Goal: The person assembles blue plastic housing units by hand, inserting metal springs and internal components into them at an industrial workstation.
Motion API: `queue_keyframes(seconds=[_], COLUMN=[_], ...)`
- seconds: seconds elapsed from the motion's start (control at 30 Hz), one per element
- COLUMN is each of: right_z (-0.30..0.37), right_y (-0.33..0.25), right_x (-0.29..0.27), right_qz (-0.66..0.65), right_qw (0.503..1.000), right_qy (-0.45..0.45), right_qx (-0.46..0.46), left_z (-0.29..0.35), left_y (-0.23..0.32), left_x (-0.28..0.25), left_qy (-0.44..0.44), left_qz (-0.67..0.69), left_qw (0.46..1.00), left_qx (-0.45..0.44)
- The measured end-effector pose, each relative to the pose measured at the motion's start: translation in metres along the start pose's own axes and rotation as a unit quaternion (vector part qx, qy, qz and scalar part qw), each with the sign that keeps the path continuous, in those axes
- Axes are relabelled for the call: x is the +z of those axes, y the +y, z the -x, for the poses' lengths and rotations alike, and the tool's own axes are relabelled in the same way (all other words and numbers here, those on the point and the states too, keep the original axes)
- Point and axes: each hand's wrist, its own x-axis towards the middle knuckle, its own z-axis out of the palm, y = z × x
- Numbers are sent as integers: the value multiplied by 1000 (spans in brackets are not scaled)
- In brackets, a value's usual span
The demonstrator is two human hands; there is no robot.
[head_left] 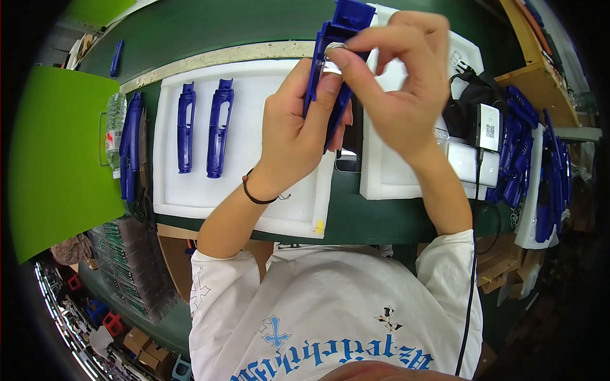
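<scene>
My left hand [293, 130] is wrapped round a blue plastic housing shell [351, 15], holding it tilted up above the gap between two white foam trays. The shell's hollow side faces me. At its opening, my right hand [410, 79] pinches a small whitish, shiny part [333, 62] between thumb and index finger. The fingertips partly cover that part, so its exact kind is hidden. On the left foam tray [273, 219] lie two more blue housing shells, a narrower one [185, 130] and a wider one [219, 130], side by side and apart from both hands.
At right, the second foam tray [381, 184] bears a white box-shaped device [488, 127] with a black cable. Piled blue shells [516, 152] lie beyond it. Left of the trays stand a clear plastic bottle [114, 136], stacked blue shells [131, 149] and a green panel [63, 159].
</scene>
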Motion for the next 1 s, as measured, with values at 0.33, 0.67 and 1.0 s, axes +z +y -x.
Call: queue_keyframes(seconds=[0.33, 0.67, 1.0], right_z=[40, 54, 26], right_y=[-12, -5, -14], right_x=[49, 52, 43], right_qz=[-421, -390, -508], right_qw=[818, 831, 702], right_qy=[-13, 76, 175], right_qx=[392, 389, 468], left_z=[-3, -2, -14], left_y=[-27, -47, -47], left_x=[14, 19, 27], left_qy=[75, 85, 128], left_qz=[-86, -116, -59], left_qw=[993, 990, 990], left_qx=[8, -8, 18])
